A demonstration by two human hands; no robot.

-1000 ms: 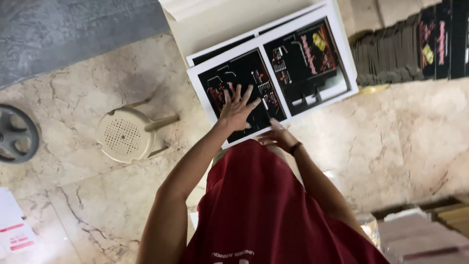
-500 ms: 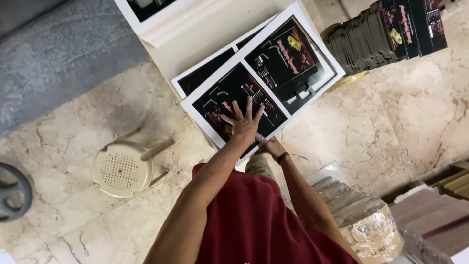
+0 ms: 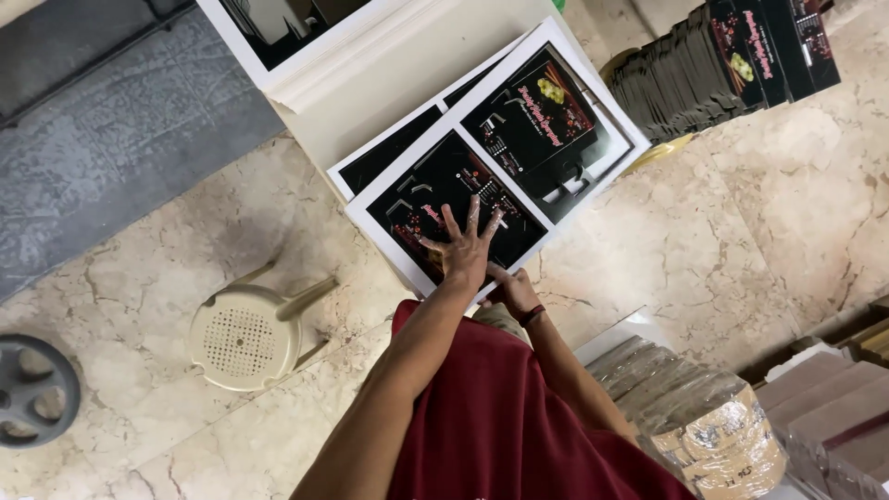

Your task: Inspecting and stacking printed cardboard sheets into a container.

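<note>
A stack of large white sheets printed with black flat-box layouts (image 3: 519, 139) lies on a pale board on the floor. My left hand (image 3: 463, 248) presses flat on the nearest black print, fingers spread wide. My right hand (image 3: 511, 289), with a dark band at the wrist, is right beside it at the sheet's near edge, its fingers closed on that edge. My red garment (image 3: 500, 417) fills the lower middle of the view and hides the floor under my arms.
A cream plastic stool (image 3: 245, 338) lies tipped on the marble floor at left, and a grey wheel-like disc (image 3: 28, 389) sits at the far left. Stacks of folded black cartons (image 3: 722, 65) stand upper right. A plastic-wrapped bundle (image 3: 704, 426) and cardboard boxes (image 3: 833, 389) are lower right.
My view has shifted, so the sheets sit higher and further right. Both hands stay on the near printed sheet, the left still spread flat.
</note>
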